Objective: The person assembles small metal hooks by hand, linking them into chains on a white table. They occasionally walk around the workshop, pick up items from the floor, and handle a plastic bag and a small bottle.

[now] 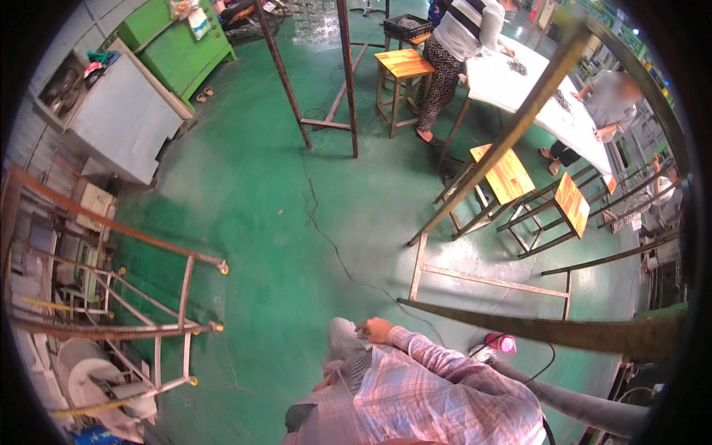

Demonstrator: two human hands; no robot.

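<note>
While the right hand [377,331] curls, striped trousers [344,343] lie just left of it.

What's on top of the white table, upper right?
Two dark piles lie on the white table, one each side of the slanting metal post. Pieces too small to identify. The strip behind the post is covered; anything there can't be seen.
</note>
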